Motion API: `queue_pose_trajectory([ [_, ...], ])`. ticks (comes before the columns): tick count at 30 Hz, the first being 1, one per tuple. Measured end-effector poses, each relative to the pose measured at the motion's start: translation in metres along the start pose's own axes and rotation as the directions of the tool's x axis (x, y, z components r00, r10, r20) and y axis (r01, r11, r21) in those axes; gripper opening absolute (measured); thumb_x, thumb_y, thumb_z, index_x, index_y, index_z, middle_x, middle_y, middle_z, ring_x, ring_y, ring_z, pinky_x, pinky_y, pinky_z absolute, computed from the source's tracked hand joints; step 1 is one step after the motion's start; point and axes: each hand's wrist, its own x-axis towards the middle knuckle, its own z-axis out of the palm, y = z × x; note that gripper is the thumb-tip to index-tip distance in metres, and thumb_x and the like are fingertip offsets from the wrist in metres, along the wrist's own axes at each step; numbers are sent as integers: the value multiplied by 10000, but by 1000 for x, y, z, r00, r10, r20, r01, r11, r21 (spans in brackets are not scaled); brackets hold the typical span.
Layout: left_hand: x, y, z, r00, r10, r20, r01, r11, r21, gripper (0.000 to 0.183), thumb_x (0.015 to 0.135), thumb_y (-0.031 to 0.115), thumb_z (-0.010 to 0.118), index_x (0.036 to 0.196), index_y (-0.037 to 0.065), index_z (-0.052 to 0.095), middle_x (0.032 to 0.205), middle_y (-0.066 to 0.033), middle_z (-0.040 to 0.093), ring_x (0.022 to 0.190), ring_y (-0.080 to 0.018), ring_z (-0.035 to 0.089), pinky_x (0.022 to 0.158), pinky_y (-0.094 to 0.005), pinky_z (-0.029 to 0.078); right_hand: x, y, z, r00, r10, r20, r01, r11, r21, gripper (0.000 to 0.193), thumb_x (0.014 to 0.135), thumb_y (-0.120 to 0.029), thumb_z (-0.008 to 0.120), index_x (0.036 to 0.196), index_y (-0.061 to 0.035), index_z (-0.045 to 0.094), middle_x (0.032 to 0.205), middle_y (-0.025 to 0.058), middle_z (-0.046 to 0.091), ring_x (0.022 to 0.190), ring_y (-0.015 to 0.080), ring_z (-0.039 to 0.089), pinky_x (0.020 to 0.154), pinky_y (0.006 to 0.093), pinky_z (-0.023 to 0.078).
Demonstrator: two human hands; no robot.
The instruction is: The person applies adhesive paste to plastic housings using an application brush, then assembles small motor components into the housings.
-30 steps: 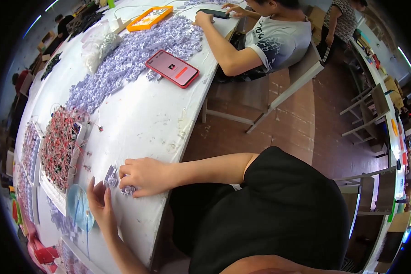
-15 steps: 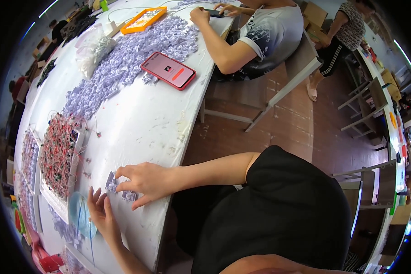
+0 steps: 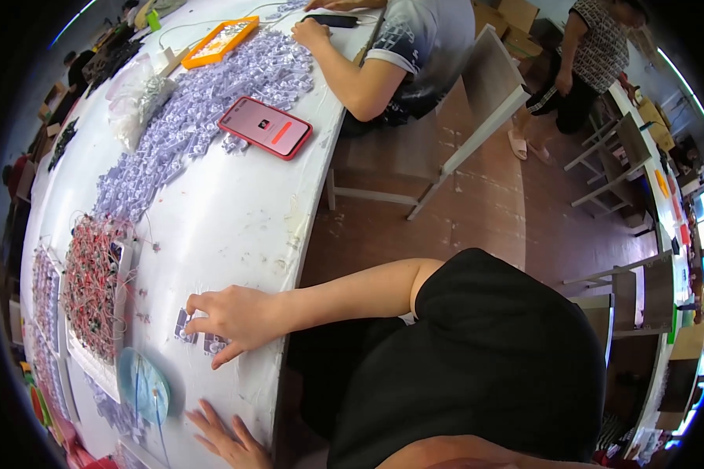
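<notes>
My right hand [image 3: 242, 319] reaches over the white table [image 3: 219, 227] with thumb and fingers apart. Its fingertips are at two small grey-purple plastic parts. One plastic part [image 3: 184, 327] lies by the index finger, and the other part [image 3: 213, 343] sits between finger and thumb, partly covered by the hand. Near the table's front edge, my left hand [image 3: 231, 444] is spread out low over the tabletop with nothing in it. A light blue round dish [image 3: 158, 388] stands beyond the left hand, with thin blue sticks lying across it.
A white tray [image 3: 127, 293] heaped with red-and-white wired components [image 3: 94, 289] stands at the left. Farther off lie a large pile of purple plastic parts [image 3: 188, 117], a red-cased phone [image 3: 266, 127] and an orange frame [image 3: 220, 43]. A co-worker's arm [image 3: 344, 78] rests on the table.
My left hand has drawn back from beside the blue dish toward the near table edge, its fingers now spread. My right hand stays over the two parts. The whole view has shifted slightly.
</notes>
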Motion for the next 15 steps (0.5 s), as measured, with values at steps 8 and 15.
queue_pose_trajectory([
  [8, -28, -14, 13, 973, -231, -5, 230, 962, 146, 553, 1075, 445, 370, 1539, 149, 426, 1614, -161, 340, 1508, -305, 299, 1192, -614, -69, -2, 1, 1, 1000, -2, 29, 3, 999, -32, 675, 830, -532, 746, 1266, -39, 601, 1292, 206, 531, 1076, 337, 628, 823, 388, 570],
  [15, -39, 14, -27, 953, -289, 97, 292, 956, -24, 571, 1049, 453, 462, 1515, 123, 470, 1591, -355, 213, 1446, -476, 322, 1181, -562, 267, -1, -1, -7, 999, -6, 38, 7, 1000, -22, 689, 832, -526, 746, 1299, -48, 578, 1314, 212, 515, 1113, 344, 613, 836, 394, 569],
])
